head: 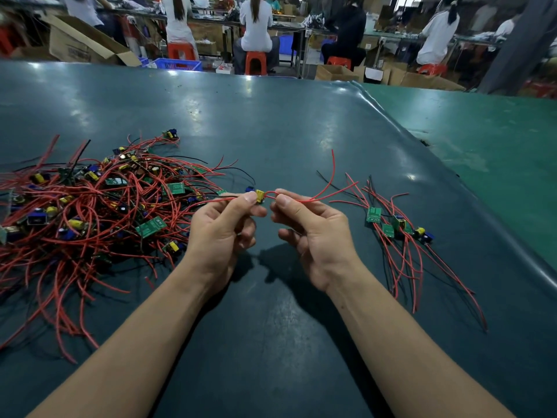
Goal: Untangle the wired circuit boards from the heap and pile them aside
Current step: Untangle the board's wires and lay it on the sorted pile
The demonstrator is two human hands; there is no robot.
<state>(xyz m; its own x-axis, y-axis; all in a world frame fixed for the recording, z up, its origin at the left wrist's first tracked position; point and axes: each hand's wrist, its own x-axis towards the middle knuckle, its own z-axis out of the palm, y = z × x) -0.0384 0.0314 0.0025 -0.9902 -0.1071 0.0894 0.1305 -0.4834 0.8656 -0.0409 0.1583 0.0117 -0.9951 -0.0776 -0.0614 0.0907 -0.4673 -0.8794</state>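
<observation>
Two bare hands raised over the middle of the dark green worktop (301, 131), close together but not touching. Left hand (224, 227) pinching a small wired circuit board (260, 196) between thumb and fingers. Right hand (313, 233) pinching its red wire (319, 196) just beside, likely to draw it free. Trailing leftward into the tangled heap (90, 206) near the left edge. Toward the right edge, a small sorted pile (398, 227), well apart from the heap, probably kept separate to avoid re-tangling.
</observation>
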